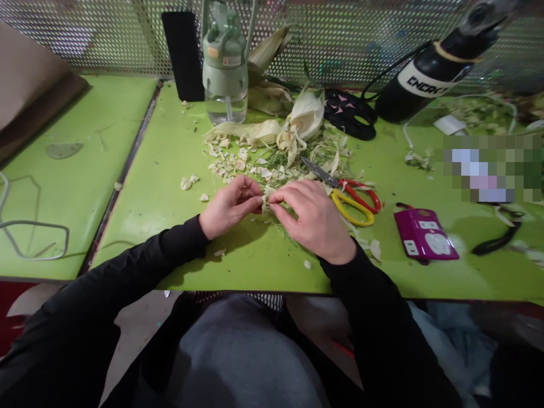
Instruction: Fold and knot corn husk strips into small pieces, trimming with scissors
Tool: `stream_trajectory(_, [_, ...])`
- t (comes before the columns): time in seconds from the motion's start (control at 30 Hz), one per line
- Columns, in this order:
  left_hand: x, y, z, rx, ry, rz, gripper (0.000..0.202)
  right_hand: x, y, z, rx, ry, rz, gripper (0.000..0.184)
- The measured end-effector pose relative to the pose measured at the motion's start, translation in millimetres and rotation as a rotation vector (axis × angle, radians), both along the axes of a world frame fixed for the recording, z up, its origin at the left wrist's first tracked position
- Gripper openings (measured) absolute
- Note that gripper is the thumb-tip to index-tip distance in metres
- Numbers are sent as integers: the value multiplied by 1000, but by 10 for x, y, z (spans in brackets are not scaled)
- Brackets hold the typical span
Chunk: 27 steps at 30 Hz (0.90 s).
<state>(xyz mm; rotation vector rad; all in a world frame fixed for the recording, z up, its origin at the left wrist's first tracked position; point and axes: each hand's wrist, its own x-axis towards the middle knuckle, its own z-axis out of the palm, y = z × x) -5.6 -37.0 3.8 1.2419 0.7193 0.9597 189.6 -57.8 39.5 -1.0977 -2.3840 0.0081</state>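
I see a smooth, semi-gloss green table point(161, 187) strewn with dry, papery corn husk scraps point(225, 164). The scissors point(340, 190) have dull metal blades and shiny plastic handles; the sleeves point(170, 249) are matt black cloth.

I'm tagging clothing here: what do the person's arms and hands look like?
Long black sleeves cover both arms to the wrists: left sleeve, right sleeve. The left hand and right hand are bare, with no gloves, rings or watch showing.
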Motion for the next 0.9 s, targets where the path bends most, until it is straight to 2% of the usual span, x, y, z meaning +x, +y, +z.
stream_trajectory(0.4, [-12,20,49,-48,116,-61,24,13,41,17,-154,69,-31,10])
stream_trajectory(0.67, [-7,-11,61,-11,137,-70,22,25,54,104,-397,186,-58,5])
stream_trajectory(0.8, [-22,0,23,-6,151,-133,22,26,74,114,-548,263,-52,6])
stream_trajectory(0.9, [-30,17,-1,-30,145,-167,22,5,63,112,-567,274,-64,8])
